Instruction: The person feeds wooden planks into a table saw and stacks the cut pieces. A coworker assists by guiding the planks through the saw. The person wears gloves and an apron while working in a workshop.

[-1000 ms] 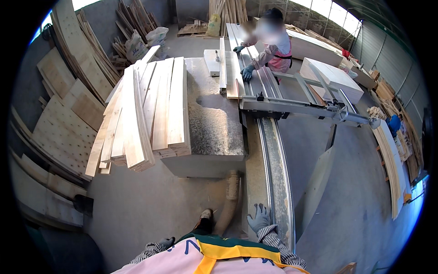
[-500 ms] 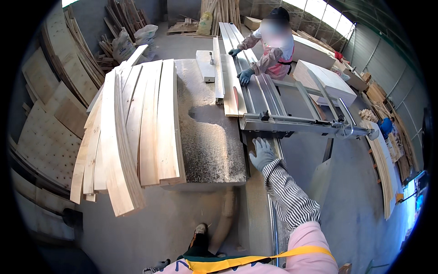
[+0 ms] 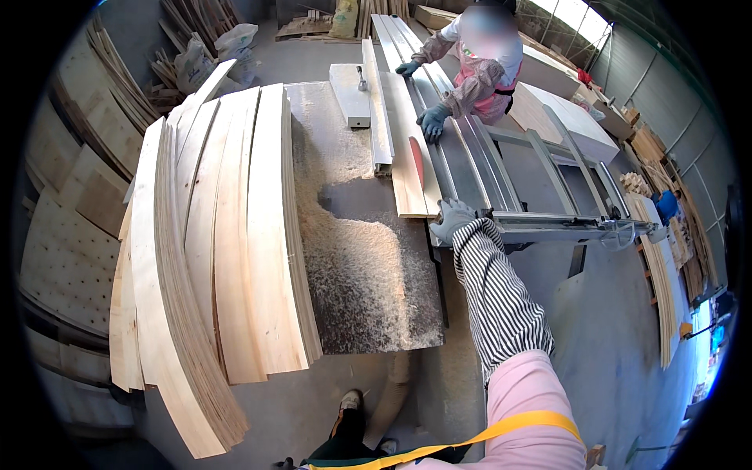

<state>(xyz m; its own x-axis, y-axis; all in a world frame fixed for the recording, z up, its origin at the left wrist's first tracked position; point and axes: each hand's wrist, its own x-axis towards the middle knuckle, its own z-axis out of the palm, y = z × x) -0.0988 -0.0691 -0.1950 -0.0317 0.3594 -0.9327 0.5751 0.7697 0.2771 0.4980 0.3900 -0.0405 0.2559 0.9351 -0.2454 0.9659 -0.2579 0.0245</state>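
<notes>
My right hand (image 3: pixel 453 220), in a grey glove with a striped sleeve, is closed over the near end of the metal crossbar (image 3: pixel 540 222) on the sliding table saw. Its fingers are bent, and the thumb side lies close to the near end of a pale wooden board (image 3: pixel 410 192). A red saw blade (image 3: pixel 417 160) rises along that board's right side. Only a dark scrap of my left hand (image 3: pixel 285 464) shows at the lower edge; its fingers are hidden. Across the saw, a co-worker's two gloved hands (image 3: pixel 433 122) rest on the sliding table.
Stacked long boards (image 3: pixel 270 235) cover the left of the saw table (image 3: pixel 352 313), some overhanging its near edge. Sawdust (image 3: pixel 360 258) lies beside them. A metal fence (image 3: pixel 377 110) stands left of the blade. Metal frame arms (image 3: pixel 548 160) reach out right; a board stack (image 3: pixel 656 290) lies beyond.
My right hand has moved forward from below the crossbar onto its end. The crossbar and board have come nearer and shifted right in view. My left hand has almost left the picture.
</notes>
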